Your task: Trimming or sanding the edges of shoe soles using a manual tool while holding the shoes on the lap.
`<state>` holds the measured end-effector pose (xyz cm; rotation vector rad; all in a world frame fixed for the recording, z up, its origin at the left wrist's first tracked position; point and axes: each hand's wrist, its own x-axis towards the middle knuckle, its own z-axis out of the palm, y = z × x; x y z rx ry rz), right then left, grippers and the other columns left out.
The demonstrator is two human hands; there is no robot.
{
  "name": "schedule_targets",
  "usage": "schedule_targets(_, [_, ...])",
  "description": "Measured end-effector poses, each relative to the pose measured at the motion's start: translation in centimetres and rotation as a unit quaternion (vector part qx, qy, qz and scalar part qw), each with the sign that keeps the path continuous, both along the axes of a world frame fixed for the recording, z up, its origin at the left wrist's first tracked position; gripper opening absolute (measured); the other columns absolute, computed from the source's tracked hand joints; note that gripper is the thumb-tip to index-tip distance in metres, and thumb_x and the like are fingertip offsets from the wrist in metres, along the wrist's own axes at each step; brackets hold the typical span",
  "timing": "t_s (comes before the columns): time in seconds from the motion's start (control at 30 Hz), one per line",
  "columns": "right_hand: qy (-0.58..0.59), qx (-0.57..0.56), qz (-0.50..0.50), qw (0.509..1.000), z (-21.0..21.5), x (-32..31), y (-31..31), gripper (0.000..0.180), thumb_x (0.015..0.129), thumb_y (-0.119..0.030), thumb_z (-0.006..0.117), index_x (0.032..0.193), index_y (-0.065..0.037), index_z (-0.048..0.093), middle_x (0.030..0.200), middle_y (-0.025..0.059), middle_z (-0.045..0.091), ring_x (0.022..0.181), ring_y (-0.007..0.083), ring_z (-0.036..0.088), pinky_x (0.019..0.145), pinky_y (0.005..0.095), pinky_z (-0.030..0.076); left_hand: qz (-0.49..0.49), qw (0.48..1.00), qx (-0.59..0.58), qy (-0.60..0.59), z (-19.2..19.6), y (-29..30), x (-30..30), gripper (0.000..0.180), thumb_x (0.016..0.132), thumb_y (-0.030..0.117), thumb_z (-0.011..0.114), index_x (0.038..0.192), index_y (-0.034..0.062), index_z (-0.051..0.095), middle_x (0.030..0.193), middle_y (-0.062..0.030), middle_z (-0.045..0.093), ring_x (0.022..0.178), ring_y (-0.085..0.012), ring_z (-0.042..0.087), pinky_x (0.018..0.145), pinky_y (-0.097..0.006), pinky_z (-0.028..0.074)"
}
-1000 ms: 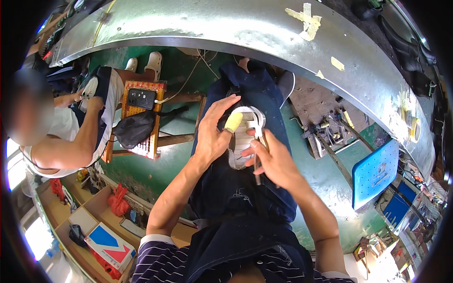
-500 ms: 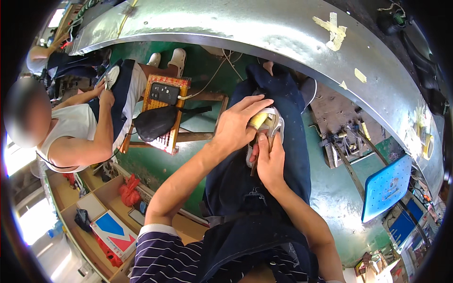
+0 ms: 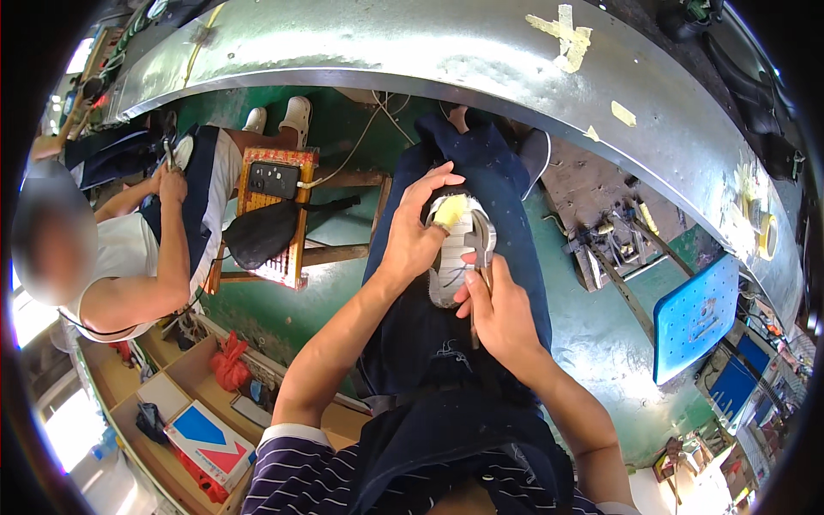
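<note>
Head view, centre of the frame: a pale shoe (image 3: 455,257) lies ridged side up on the lap (image 3: 525,266). The left hand (image 3: 412,239) grasps its left edge; the right hand (image 3: 505,319) grips metal pincers (image 3: 484,238), their head over its right edge. Firm bracing, with skin clear of the bite, should suit this work. Lower left, a divided tray (image 3: 101,367) holds a red plastic bag (image 3: 229,363) and a white box (image 3: 211,442).

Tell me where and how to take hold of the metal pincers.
Probably by the long handles of the pincers, coming from the lower right, where the right hand grips: the handles run back toward the person's body, while the curved head lies at the shoe.
</note>
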<state>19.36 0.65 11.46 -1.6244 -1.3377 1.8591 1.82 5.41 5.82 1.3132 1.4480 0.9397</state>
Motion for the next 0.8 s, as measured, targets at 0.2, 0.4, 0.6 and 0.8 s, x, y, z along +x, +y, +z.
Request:
schedule_targets(0.2, [-0.280,0.346,0.107,0.889,-3.0,-1.6,3.3,0.023,0.102,-0.019,0.059,0.115,-0.003,0.048,0.076,0.0118,0.070,0.063,0.0335,0.070,0.057,0.0448,0.054,-0.071,0.996,0.052,-0.007,-0.4,0.1,-1.6,0.057,0.088,-0.007,0.056,0.142,0.0078,0.054,0.158,-0.0143,0.043,0.147,-0.0280,0.039,0.120,-0.038,0.030])
schedule_targets(0.4, [-0.237,0.375,0.017,0.896,-1.4,-0.9,4.5,0.023,0.105,-0.026,0.054,0.108,-0.004,0.048,0.072,0.0206,0.068,0.067,0.0419,0.068,0.058,0.0521,0.052,-0.184,0.981,0.049,0.042,0.8,3.1,-2.5,0.060,0.088,-0.001,0.062,0.146,0.0073,0.051,0.159,-0.0119,0.045,0.154,-0.0301,0.028,0.125,-0.043,0.022])
schedule_targets(0.6, [-0.232,0.327,0.081,0.912,-4.5,1.9,1.5,0.029,0.107,-0.031,0.049,0.109,-0.002,0.052,0.074,0.0191,0.066,0.066,0.0367,0.069,0.059,0.0485,0.055,-0.085,0.982,-0.027,-0.168,-2.4,5.0,-1.0,0.030,0.087,0.004,0.059,0.115,0.0003,0.071,0.107,-0.0091,0.072,0.102,-0.0216,0.066,0.099,-0.036,0.049])
schedule_targets(0.8, [0.071,-0.155,-0.075,0.983,-3.4,5.1,-0.8,0.077,0.099,-0.073,0.038,0.122,-0.002,0.057,0.083,0.0104,0.068,0.057,0.0136,0.063,0.046,0.0278,0.046,-0.114,0.938,0.314,0.089,5.0,2.4,1.7,0.028,0.083,0.036,0.061,0.080,0.0088,0.067,0.083,-0.0060,0.067,0.081,-0.0236,0.065,0.099,-0.048,0.043])
